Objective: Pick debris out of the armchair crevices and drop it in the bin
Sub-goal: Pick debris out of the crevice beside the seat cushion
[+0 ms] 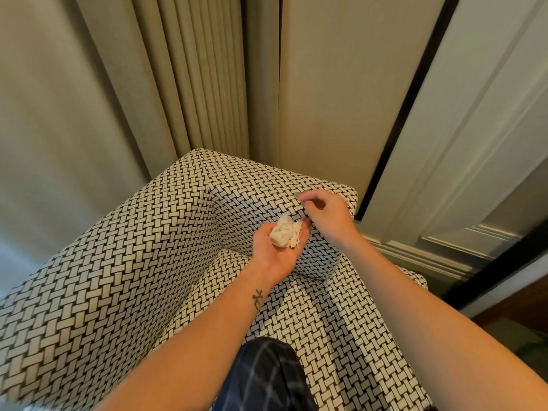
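A black-and-white woven-pattern armchair fills the lower view. My left hand is palm up over the seat's back corner and cups a wad of crumpled white paper debris. My right hand hovers over the right armrest, just above and right of the left hand. Its fingers are curled with the tips pinched together, and whether they hold a scrap cannot be told. No bin is in view.
Beige curtains hang behind the chair, and a panelled wall with a dark strip runs on the right. Wooden floor shows at the far right. My knee in dark checked fabric rests on the seat.
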### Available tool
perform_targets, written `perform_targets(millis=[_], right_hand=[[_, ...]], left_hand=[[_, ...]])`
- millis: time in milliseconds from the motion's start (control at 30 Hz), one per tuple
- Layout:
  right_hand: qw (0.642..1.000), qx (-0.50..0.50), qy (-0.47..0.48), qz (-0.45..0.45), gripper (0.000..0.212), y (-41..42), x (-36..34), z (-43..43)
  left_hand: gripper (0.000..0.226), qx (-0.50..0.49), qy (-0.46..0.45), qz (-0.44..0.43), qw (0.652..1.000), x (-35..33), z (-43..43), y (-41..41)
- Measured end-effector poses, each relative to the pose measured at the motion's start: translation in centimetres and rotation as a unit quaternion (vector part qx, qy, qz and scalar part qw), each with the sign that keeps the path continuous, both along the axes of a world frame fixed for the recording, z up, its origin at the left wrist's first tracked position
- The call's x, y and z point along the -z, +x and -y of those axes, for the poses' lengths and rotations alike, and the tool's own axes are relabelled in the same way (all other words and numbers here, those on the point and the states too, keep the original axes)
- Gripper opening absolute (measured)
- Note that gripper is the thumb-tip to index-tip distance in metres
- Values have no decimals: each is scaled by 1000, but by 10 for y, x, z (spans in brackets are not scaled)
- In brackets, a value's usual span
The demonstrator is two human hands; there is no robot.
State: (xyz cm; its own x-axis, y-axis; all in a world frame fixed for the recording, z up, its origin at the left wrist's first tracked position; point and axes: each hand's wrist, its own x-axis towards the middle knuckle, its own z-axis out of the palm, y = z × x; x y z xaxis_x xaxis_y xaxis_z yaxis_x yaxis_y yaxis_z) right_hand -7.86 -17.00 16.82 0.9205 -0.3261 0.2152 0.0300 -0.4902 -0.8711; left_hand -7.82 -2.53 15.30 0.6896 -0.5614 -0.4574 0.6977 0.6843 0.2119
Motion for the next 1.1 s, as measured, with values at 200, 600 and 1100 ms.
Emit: perform_targets(millis=[200,600,1100], right_hand=[[999,-48,-3,-24,20,-23,0,-41],[967,-211,-23,-143,20,-41,42,-156],[914,-289,-210,-191,15,-30,116,-237]], left_hand=[[40,-23,8,7,1000,5,-32,-20],[42,-76,48,2,996,68,-159,-45],[42,-81,102,-52,990,129,-231,-56]])
